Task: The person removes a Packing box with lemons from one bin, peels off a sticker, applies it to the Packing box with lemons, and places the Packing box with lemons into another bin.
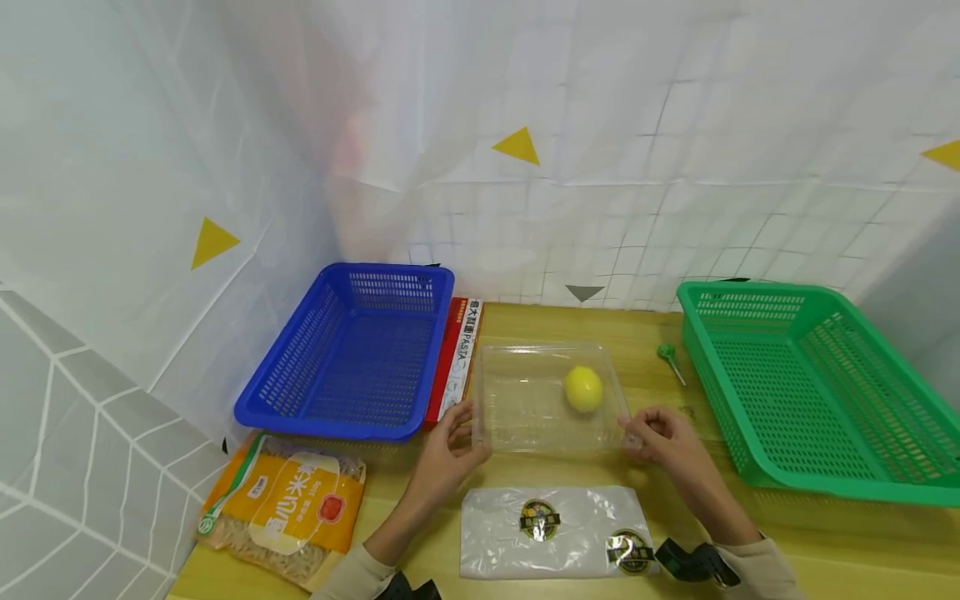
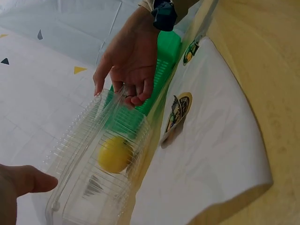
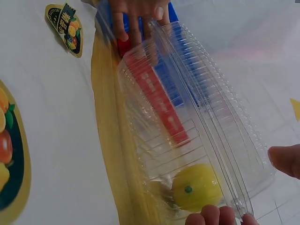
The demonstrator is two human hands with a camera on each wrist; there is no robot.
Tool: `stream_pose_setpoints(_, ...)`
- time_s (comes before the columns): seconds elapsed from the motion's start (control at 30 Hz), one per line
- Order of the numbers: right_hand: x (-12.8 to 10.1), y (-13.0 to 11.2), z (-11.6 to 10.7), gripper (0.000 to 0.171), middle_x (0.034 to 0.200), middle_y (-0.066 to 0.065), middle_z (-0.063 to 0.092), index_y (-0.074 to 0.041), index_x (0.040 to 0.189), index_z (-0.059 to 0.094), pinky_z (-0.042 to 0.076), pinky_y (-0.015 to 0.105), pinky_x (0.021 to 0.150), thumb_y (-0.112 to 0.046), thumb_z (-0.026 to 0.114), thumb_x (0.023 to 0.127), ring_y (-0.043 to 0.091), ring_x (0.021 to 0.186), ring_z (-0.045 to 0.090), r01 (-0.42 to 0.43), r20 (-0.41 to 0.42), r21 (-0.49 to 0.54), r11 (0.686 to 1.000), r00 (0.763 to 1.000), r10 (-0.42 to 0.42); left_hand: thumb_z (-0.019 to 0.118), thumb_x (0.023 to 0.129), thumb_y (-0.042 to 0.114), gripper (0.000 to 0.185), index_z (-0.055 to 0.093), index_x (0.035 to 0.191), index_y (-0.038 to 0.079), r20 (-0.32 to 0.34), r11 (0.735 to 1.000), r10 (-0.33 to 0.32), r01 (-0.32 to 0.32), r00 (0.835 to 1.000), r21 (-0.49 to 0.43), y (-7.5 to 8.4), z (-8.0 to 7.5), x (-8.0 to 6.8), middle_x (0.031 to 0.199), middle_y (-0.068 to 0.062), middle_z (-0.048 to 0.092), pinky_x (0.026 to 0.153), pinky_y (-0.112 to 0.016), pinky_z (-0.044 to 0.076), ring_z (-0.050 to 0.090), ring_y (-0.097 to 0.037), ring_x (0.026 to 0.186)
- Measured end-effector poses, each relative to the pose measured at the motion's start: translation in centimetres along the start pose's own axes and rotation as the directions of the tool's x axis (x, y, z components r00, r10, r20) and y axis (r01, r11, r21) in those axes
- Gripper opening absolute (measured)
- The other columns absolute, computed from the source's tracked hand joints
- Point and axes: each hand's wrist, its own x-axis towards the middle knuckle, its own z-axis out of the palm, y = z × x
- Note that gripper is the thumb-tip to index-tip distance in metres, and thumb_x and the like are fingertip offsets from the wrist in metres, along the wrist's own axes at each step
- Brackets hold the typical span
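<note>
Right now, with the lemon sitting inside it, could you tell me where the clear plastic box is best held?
By its two short ends, one hand from each side, as the left hand and right hand do. The clear plastic box is wide, thin-walled and looks flexible, and the lemon lies loose near the right end, so probably keep it level.

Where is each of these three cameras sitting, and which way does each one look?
Head: sits high, looks forward and down at the table; both forearms, the left hand and the right hand show.
Left wrist: looks along the clear box toward the right hand; a left fingertip shows.
Right wrist: looks along the box toward the left hand; right fingertips show.
Shared: all three show the box and the lemon.
</note>
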Motion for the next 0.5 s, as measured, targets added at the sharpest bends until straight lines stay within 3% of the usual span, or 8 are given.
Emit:
stream_pose_setpoints(0.13,-0.27,0.17,-0.08,0.042,0.114,0.011,0.060,0.007,0.125,0.047,0.059,0.040,0.083,-0.021,0.068,0.103,0.015,0.095,0.063,0.003,0.012,0.018,1.000,1.000,-0.003,0.077,0.090,0.007,0.071,0.044,0.151,-0.004,0.017,1.000,0.008,-0.008,1.000,-0.016,-0.23,-0.07,-0.05,0.147,-0.026,0.050,0.100,-0.054,0.050,0.055,-0.042,0.128)
stream_pose_setpoints(0.5,-0.60,0.30,-0.27,0.042,0.115,0.015,0.065,0.006,0.124,0.047,0.059,0.040,0.082,-0.022,0.069,0.103,0.018,0.094,0.065,-0.004,0.011,-0.005,1.000,1.000,0.004,0.077,0.091,0.007,0.071,0.044,0.153,-0.003,0.026,1.000,0.017,-0.016,1.000,-0.020,-0.13,-0.03,-0.16,0.148,-0.025,0.050,0.099,-0.053,0.051,0.055,-0.042,0.129)
